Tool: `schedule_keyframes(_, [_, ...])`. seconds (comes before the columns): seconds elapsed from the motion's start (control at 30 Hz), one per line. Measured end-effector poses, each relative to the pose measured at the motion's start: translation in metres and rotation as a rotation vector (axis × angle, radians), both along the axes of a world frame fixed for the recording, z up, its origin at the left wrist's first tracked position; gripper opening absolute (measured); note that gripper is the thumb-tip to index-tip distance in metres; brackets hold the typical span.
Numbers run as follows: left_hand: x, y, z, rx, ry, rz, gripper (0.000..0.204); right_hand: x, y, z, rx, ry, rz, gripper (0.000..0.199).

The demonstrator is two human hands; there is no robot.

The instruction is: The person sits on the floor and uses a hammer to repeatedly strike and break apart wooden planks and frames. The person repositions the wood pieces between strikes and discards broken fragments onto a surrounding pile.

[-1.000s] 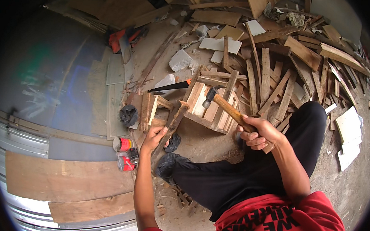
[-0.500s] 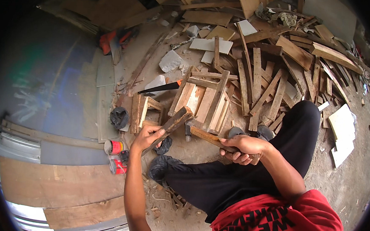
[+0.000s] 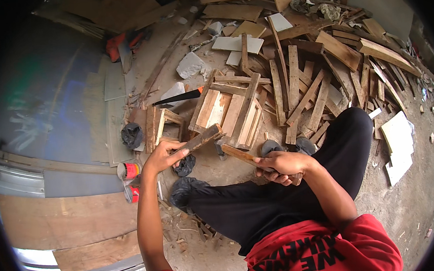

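My left hand [image 3: 162, 157] grips a short, dark, rough-edged piece of wood [image 3: 203, 138], its far end pointing up to the right. In my right hand [image 3: 282, 165] is another wood piece [image 3: 237, 154], lighter brown, slanting up to the left. The two pieces' far ends are close but apart, above the near end of a slatted wooden frame [image 3: 248, 111] on the floor. Left of that frame stands a smaller wooden box frame [image 3: 152, 125]. A handsaw [image 3: 181, 97] with a black blade lies behind the smaller one, partly hidden by the slatted frame.
Loose planks [image 3: 293, 81] pile up at the far right, with white board pieces [image 3: 398, 147] nearer. Black plastic bags [image 3: 132, 134] and red cans [image 3: 129, 170] sit at the left. A large plywood sheet [image 3: 65, 219] fills the near left. My bent knee [image 3: 356, 119] rises at the right.
The whole view has shifted, so the floor things appear slightly further left and up. The wood in my left hand lies a little flatter. Both hands keep their hold.
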State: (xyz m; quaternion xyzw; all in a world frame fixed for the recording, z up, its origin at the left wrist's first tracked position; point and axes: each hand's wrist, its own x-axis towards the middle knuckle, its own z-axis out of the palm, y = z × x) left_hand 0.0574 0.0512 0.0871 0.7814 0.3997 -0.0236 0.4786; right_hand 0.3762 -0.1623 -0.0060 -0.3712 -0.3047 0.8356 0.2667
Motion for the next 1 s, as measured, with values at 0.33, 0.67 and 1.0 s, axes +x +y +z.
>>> schedule_keyframes(0.33, [0.005,0.000,0.006,0.051,0.002,-0.032,0.041,0.001,0.002,0.006,-0.083,0.040,0.005,0.045])
schedule_keyframes(0.67, [-0.011,0.007,0.002,-0.047,-0.057,0.015,0.039,0.010,0.001,0.008,-0.151,0.275,-0.022,0.044])
schedule_keyframes(1.0, [-0.049,0.011,-0.068,0.120,-0.019,0.078,0.048,-0.001,0.002,0.003,-0.163,0.356,-0.129,0.044])
